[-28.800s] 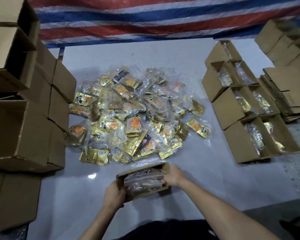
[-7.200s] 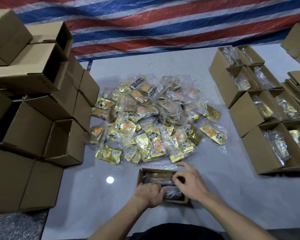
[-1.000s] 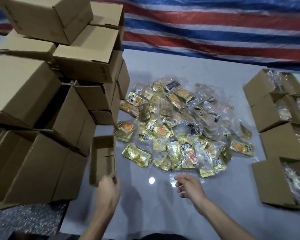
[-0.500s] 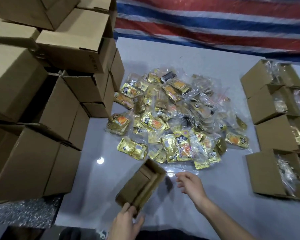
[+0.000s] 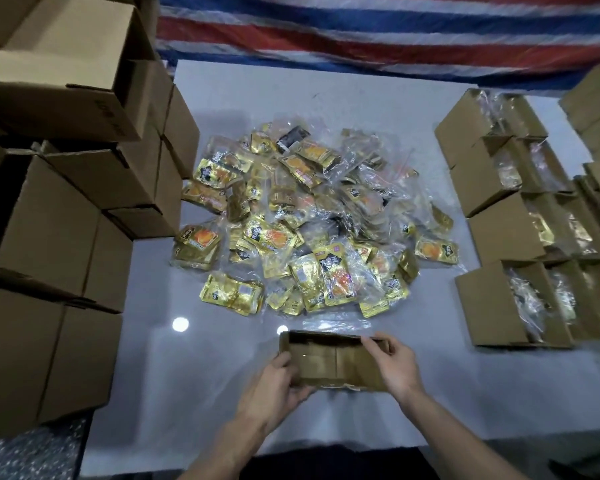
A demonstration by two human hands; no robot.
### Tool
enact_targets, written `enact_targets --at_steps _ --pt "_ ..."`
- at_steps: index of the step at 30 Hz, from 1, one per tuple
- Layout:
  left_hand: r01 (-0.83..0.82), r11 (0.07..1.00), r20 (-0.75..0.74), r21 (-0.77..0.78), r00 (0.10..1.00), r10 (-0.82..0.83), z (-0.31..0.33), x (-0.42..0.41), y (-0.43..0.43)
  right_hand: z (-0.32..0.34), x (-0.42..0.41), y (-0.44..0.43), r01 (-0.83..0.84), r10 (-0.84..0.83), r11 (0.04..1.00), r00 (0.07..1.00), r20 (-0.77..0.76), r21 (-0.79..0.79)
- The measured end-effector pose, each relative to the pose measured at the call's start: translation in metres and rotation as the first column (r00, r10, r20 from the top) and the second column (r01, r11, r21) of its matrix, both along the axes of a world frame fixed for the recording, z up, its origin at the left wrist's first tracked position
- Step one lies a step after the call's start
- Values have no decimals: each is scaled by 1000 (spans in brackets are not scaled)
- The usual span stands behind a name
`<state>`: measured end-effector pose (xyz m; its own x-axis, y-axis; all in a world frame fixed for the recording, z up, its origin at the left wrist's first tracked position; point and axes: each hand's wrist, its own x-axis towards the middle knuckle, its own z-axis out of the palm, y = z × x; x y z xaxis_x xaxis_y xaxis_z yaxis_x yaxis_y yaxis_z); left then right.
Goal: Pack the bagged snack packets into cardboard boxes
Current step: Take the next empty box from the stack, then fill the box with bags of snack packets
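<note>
A worker's left hand [image 5: 274, 386] and right hand [image 5: 394, 367] grip an empty cardboard box [image 5: 329, 362], mouth up, just beside the heap of bagged snack packets [image 5: 305, 223], ready for filling

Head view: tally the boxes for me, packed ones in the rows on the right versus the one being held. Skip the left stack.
packed boxes, right rows: 8 in view
empty box, held by the left hand and right hand: 1
Total: 9
</note>
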<state>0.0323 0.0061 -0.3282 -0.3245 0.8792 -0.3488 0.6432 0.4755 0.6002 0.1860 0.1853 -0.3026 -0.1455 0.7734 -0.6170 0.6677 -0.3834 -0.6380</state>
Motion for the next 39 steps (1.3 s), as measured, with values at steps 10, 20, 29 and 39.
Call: enact_targets --at_steps 10,20,29,39 --pt "-177 982 96 73 981 170 11 -3 -13 -6 -11 11 -141 139 990 986 87 14" --pt "-646 754 174 120 762 624 -14 -90 38 -19 -21 19 -128 135 990 979 154 -52" --pt "-407 841 -99 -358 912 399 -48 -126 125 -31 -23 27 -122 134 989 979 156 -84" --pt "-561 757 -9 -335 805 593 -68 -118 119 -48 -22 24 -112 126 988 983 131 -108"
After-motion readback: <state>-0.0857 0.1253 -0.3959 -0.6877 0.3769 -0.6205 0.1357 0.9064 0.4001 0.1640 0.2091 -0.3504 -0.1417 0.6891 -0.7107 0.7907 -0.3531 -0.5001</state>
